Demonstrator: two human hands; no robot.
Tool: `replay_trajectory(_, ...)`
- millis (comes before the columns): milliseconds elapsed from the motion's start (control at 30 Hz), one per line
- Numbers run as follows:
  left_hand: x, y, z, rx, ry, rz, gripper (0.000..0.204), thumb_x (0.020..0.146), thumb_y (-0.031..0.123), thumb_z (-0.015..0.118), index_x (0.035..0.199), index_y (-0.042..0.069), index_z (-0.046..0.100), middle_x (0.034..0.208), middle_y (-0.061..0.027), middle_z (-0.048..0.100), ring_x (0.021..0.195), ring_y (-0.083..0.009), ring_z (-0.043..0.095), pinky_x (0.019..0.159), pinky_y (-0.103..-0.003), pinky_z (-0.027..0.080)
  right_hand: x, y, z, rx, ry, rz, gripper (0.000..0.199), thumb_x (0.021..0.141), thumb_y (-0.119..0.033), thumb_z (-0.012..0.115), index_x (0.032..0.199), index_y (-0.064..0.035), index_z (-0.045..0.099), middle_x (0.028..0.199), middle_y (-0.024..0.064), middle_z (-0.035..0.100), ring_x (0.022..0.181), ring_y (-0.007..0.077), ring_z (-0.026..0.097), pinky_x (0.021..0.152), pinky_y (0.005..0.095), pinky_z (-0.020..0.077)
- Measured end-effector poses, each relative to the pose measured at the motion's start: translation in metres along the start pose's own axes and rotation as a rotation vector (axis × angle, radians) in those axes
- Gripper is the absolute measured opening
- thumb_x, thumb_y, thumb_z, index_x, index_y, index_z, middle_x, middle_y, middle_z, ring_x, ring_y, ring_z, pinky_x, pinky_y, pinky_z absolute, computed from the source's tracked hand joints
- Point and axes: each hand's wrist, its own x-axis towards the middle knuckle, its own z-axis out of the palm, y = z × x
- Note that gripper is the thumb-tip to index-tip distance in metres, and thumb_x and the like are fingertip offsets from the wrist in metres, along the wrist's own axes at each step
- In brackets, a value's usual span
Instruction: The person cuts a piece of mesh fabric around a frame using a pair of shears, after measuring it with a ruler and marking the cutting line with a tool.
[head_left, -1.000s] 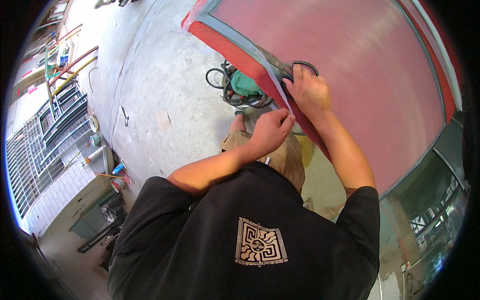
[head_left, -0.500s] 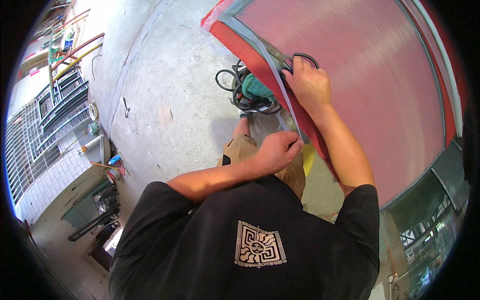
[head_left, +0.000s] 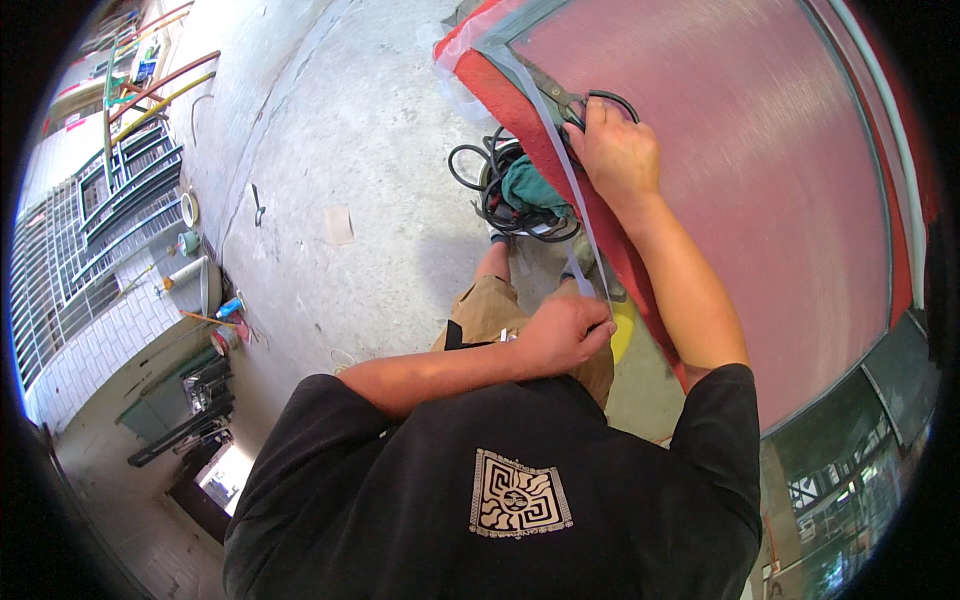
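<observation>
A large flat pink panel (head_left: 740, 210) with a grey border lies on my right. Red material (head_left: 505, 100) edges its near left side. My right hand (head_left: 618, 160) is closed round the black handles of a pair of scissors (head_left: 570, 103), whose blades lie over the grey border near the panel's far left corner. Closed in a pinch, my left hand (head_left: 565, 335) holds the lower end of a narrow translucent strip (head_left: 590, 228). The strip runs up along the red edge toward the scissors. Whether the blades touch it I cannot tell.
Beside the panel's edge, a coil of black cable (head_left: 490, 208) and a green cloth (head_left: 535, 188) sit on the concrete floor (head_left: 380, 120). Something yellow (head_left: 622, 330) shows under the panel. Metal frames (head_left: 125, 190) and buckets (head_left: 190, 242) stand along the left wall.
My left hand has drawn slightly toward my body with the strip's end. My right hand keeps its hold on the scissors. The whole view has shifted a little.
</observation>
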Motion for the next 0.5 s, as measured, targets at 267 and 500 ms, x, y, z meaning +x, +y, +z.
replay_trajectory(267, -0.006, -0.009, -0.008, 0.006, -0.058, 0.006, 0.03, 0.102, 0.021, 0.064, 0.083, -0.001, 0.057, 0.081, -0.024, 0.058, 0.083, -0.0468, 0.061, 0.075, -0.055, 0.049, 0.019, -0.01, 0.011, -0.008, -0.022, 0.018, 0.046, 0.096, -0.048, 0.073, 0.118, -0.0085, 0.067, 0.088, 0.0064, 0.075, 0.079, 0.0246, 0.075, 0.071, 0.0402, 0.0572)
replay_trajectory(500, -0.011, -0.013, -0.012, 0.021, -0.072, 0.014, 0.029, 0.102, 0.021, 0.065, 0.085, -0.002, 0.056, 0.082, -0.0232, 0.059, 0.084, -0.0461, 0.062, 0.076, -0.055, 0.049, 0.022, -0.011, 0.007, -0.034, -0.033, 0.0, 0.046, 0.097, -0.048, 0.072, 0.118, -0.0074, 0.068, 0.087, 0.0096, 0.076, 0.076, 0.0277, 0.075, 0.07, 0.0415, 0.0586)
